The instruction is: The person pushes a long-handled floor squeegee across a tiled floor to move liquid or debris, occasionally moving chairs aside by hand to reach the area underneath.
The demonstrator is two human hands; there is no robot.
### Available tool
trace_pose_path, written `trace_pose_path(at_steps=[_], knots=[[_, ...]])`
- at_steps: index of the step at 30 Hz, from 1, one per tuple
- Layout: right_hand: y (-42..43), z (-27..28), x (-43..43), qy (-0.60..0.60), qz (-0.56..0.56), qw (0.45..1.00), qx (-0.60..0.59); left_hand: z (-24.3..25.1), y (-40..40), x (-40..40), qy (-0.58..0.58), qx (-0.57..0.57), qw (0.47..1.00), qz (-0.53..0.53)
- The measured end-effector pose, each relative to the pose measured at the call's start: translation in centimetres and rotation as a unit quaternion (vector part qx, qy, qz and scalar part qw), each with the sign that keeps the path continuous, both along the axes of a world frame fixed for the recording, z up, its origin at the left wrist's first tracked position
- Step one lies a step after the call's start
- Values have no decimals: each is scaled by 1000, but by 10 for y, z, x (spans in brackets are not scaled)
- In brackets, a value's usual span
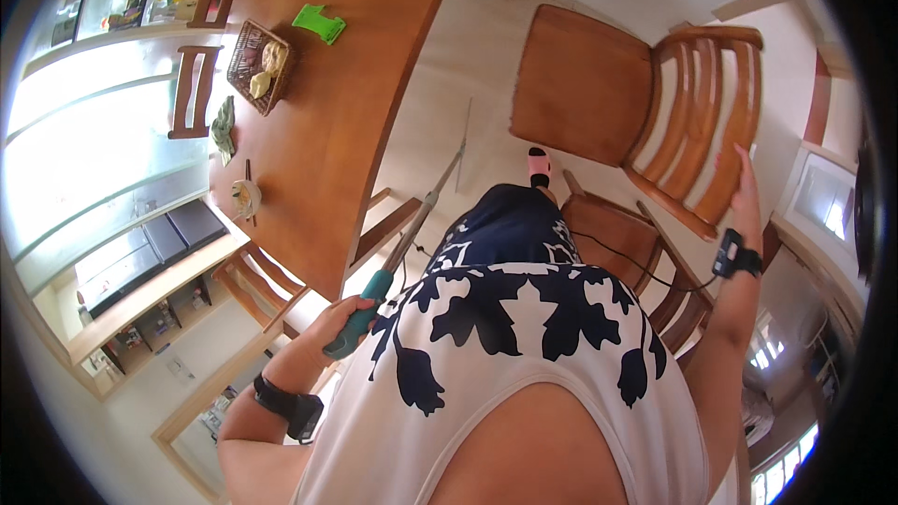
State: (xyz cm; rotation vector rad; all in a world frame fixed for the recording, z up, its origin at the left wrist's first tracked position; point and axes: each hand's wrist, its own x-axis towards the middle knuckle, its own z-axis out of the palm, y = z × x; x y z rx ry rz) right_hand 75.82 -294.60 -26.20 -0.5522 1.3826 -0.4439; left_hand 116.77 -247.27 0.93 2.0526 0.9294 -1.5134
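Observation:
My left hand [344,322] is closed around the teal grip of a long pole [421,214], a mop by its look. The grey metal shaft slants away beside the table edge, down to a thin, pale head on the floor. At the right, my right hand [745,186] is at the slatted back of a wooden chair [586,84], with fingers extended against the top rail. Whether it grips the rail cannot be told. The chair's brown seat faces the wall.
A wooden table [337,105] at the left bears a wicker basket [280,95], a green plastic stand [319,23], a cloth [224,130] and a bowl with chopsticks [245,198]. A second wooden chair [610,228] stands close at my right, with a black cable across it.

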Motion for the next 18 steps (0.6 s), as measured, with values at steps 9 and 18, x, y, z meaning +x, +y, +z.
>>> trace_pose_path(at_steps=[9, 18], knots=[[35, 16, -163, 211, -24, 977, 17, 34, -89, 17, 68, -6, 994, -82], [66, -11, -10, 352, 103, 786, -498, -15, -56, 36, 208, -247, 929, 182]])
